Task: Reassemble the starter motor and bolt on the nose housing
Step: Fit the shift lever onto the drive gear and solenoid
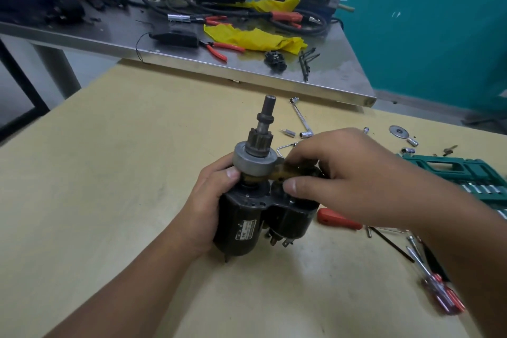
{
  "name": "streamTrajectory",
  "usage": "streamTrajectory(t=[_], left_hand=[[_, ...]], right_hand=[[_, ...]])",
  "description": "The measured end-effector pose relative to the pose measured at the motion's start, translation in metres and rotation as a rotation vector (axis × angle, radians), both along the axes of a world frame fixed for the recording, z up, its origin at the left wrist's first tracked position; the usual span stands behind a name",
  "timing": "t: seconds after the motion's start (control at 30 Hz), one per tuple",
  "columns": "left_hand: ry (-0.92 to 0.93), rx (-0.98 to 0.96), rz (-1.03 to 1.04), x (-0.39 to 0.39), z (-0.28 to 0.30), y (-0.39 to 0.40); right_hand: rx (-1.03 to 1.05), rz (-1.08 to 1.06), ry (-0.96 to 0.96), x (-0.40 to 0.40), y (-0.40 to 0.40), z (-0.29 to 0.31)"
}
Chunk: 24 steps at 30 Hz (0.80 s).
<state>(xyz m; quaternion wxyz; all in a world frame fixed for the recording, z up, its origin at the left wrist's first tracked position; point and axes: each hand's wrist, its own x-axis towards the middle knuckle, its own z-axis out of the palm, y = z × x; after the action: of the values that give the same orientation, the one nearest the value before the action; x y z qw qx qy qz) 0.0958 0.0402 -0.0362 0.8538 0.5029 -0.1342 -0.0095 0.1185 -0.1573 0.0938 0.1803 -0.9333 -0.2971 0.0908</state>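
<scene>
my left hand [212,200] grips the black starter motor [247,217] upright on the yellowish table [109,173]; my right hand [343,175] pinches the brown lever [285,171] beside the pinion. it looks heavy, rigid, greasy, so hold the body

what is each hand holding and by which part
Left hand grips the starter motor round its black body. Right hand pinches the brown shift lever beside the pinion drive.
</scene>
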Motion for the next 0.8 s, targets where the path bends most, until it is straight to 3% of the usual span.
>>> streamTrajectory(t=[0.33, 0.8], left_hand=[[0.007, -0.014, 0.044, 0.002, 0.001, -0.002], [0.023, -0.036, 0.089, 0.008, -0.008, 0.002]], right_hand=[[0.268, -0.076, -0.106, -0.002, -0.002, -0.017], [0.617, -0.071, 0.149, 0.008, 0.003, -0.017]])
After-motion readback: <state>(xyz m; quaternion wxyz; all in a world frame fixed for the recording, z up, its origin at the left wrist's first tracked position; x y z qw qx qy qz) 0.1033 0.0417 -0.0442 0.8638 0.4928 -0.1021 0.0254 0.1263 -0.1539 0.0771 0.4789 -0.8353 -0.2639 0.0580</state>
